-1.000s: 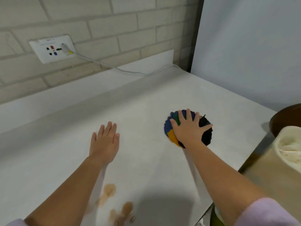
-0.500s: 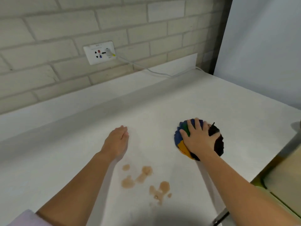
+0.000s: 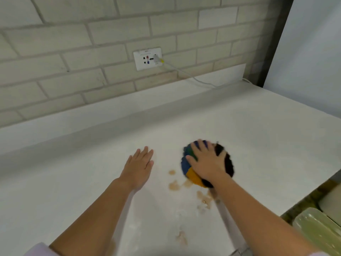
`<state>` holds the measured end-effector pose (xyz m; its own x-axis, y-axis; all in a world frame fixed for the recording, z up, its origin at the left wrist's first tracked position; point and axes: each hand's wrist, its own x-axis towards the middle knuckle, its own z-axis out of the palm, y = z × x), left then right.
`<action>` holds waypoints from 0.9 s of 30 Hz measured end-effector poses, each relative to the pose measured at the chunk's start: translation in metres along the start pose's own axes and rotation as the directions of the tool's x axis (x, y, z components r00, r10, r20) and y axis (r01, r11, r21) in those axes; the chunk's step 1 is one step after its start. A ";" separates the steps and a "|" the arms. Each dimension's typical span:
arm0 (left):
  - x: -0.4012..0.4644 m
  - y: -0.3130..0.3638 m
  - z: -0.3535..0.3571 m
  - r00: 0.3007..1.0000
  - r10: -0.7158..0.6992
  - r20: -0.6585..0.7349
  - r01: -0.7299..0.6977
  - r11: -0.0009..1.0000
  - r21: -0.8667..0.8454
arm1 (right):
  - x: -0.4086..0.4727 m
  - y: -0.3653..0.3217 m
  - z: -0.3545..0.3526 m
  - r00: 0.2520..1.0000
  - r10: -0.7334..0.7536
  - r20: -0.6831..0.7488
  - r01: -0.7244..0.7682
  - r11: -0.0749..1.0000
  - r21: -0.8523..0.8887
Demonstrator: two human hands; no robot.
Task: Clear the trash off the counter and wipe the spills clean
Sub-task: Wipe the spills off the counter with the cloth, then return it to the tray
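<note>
A bunched multicoloured cloth (image 3: 188,168), blue, green, yellow and black, lies on the white counter (image 3: 258,137). My right hand (image 3: 207,162) presses flat on top of it, fingers spread. Brown spill patches (image 3: 174,185) sit just left of and below the cloth, touching its lower edge. More brown spots (image 3: 203,199) trail toward me, and a faint one (image 3: 181,237) lies nearer the front. My left hand (image 3: 139,166) rests flat on the counter left of the spill, holding nothing.
A brick wall with a white socket plate (image 3: 147,59) and a plugged-in cable (image 3: 193,77) runs behind the counter. A pale panel (image 3: 310,52) stands at the right. The counter's right edge drops to a greenish object (image 3: 317,228) below.
The view has shifted, so the socket sits further right. My right hand has slid the cloth toward the brown spill, now touching it. My left hand stays flat on the counter.
</note>
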<state>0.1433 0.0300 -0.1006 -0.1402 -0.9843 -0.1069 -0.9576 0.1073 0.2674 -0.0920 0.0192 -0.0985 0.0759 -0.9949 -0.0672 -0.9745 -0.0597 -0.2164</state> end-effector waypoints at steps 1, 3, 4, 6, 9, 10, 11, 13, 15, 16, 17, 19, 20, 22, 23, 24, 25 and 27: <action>-0.002 0.000 0.001 1.000 -0.001 0.001 0.001 1.000 -0.002 | -0.009 -0.020 0.005 0.993 -0.117 0.035 0.117 0.993 0.005; -0.004 0.000 0.000 1.000 -0.001 0.015 0.002 1.000 -0.013 | -0.029 -0.039 0.010 0.945 -0.313 0.094 0.312 0.950 0.024; -0.006 -0.001 -0.001 1.000 -0.001 0.024 0.002 1.000 -0.020 | -0.035 -0.034 0.009 0.927 -0.360 0.106 0.359 0.933 0.037; -0.012 -0.001 -0.004 0.999 0.002 0.036 -0.001 0.999 -0.042 | -0.040 -0.008 0.002 0.931 -0.350 0.105 0.347 0.936 0.054; -0.026 0.001 -0.008 0.998 0.011 0.061 -0.005 0.996 -0.087 | -0.034 0.025 -0.004 0.986 -0.160 0.040 0.160 0.987 0.018; -0.030 0.003 -0.010 0.997 0.013 0.072 -0.005 0.995 -0.104 | -0.030 0.023 -0.003 0.995 -0.103 0.016 0.103 0.995 -0.002; -0.034 0.005 -0.011 0.996 0.008 0.085 0.003 0.993 -0.121 | -0.027 0.013 -0.001 0.998 -0.065 -0.006 0.065 0.997 -0.029; -0.040 0.010 -0.014 0.995 -0.009 0.098 0.024 0.987 -0.161 | -0.026 -0.021 0.007 0.997 -0.080 -0.011 0.079 0.996 -0.030; -0.044 0.015 -0.017 0.997 -0.021 0.078 0.040 0.970 -0.242 | -0.040 -0.053 0.014 0.967 -0.254 0.033 0.254 0.967 0.002; -0.046 0.019 -0.019 0.999 -0.019 0.049 0.031 0.965 -0.261 | -0.049 -0.060 0.016 0.934 -0.352 0.060 0.351 0.936 0.015; -0.047 0.022 -0.020 0.999 -0.020 0.028 0.026 0.964 -0.263 | -0.057 -0.059 0.016 0.903 -0.422 0.083 0.422 0.907 0.022; -0.053 0.031 -0.020 0.999 -0.036 0.016 0.039 0.971 -0.234 | -0.060 -0.034 0.010 0.877 -0.469 0.103 0.468 0.883 0.028; -0.057 0.038 -0.019 0.999 -0.043 0.007 0.043 0.975 -0.216 | -0.057 -0.017 0.006 0.894 -0.436 0.097 0.436 0.900 0.031; -0.062 0.056 -0.016 0.999 -0.037 -0.017 0.033 0.975 -0.220 | -0.047 0.009 -0.002 0.956 -0.285 0.074 0.284 0.959 0.023; -0.064 0.067 -0.014 1.000 -0.023 -0.021 0.017 0.974 -0.228 | -0.044 0.013 -0.006 0.972 -0.222 0.073 0.221 0.975 0.021; -0.065 0.079 -0.011 1.000 -0.005 -0.017 0.001 0.971 -0.238 | -0.043 0.010 -0.009 0.976 -0.196 0.093 0.193 0.980 0.043; -0.063 0.088 -0.008 1.000 0.020 -0.019 -0.024 0.969 -0.246 | -0.043 0.002 -0.012 0.972 -0.195 0.134 0.180 0.977 0.115; -0.060 0.109 0.002 0.997 0.071 -0.029 -0.076 0.965 -0.252 | -0.050 -0.004 -0.018 0.948 -0.238 0.211 0.142 0.909 0.391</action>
<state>0.0472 0.1010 -0.0668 -0.2002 -0.9780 -0.0594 -0.8496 0.1431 0.5076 -0.0956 0.0676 -0.0772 0.3488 -0.9117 -0.2172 -0.7927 -0.1634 -0.5873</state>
